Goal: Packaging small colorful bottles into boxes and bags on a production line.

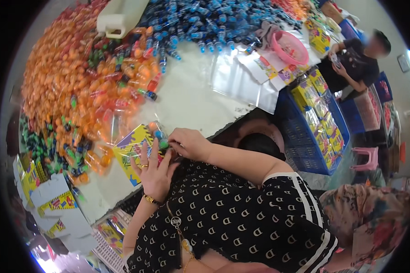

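A yellow printed carton [133, 148] lies on the table in front of me, with several small capped bottles [158, 134] at its right end. My left hand [156, 175] is over the carton's near side, fingers spread, its fingertips close to the bottles. From the right, my right hand [190, 143] reaches in with its fingers pinched together beside a green cap [163, 144]. What lies between those fingers is hidden. Both hands are close together at the carton's right end.
Orange bottles [54, 77] heap at left, blue ones [191, 20] at the back. A white jug-like scoop [111, 25] rests there. Rightward are a pink basket [289, 48], clear plastic sheets [241, 77] and a blue crate [300, 132] of cartons. A person [355, 61] stands beyond.
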### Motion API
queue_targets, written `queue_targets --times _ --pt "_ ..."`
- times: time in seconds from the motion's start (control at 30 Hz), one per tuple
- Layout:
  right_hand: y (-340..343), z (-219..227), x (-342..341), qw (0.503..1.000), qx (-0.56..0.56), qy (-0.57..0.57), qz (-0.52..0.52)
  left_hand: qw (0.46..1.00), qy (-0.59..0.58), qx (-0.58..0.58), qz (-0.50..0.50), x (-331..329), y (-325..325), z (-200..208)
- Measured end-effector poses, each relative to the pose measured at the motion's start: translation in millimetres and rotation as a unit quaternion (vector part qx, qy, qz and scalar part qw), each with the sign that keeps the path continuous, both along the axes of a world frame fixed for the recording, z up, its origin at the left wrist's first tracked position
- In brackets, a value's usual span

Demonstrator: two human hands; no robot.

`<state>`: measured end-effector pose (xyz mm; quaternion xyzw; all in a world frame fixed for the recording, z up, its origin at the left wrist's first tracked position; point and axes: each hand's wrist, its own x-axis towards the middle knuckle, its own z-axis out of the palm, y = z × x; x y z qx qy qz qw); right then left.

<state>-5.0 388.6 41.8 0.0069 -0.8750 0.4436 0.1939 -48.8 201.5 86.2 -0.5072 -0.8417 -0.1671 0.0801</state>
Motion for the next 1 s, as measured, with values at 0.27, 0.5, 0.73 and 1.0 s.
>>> queue_targets --times 0.27,0.5,0.73,1.0 --pt "9 -5 9 0.984 0.099 0.146 0.007 0.994 0.063 0.025 0.083 -4 19 -12" --pt "8 -8 3 0.971 0.177 0.153 0.039 0.988 0.014 0.042 0.146 -15 23 -25" --pt "24 -8 13 0.999 0.036 0.002 -0.009 0.972 -0.091 0.192 0.103 -18 -21 11" --pt "3 -21 -2 0.99 0.142 0.003 0.025 0.905 -0.282 0.148 0.283 -14 -79 -42"
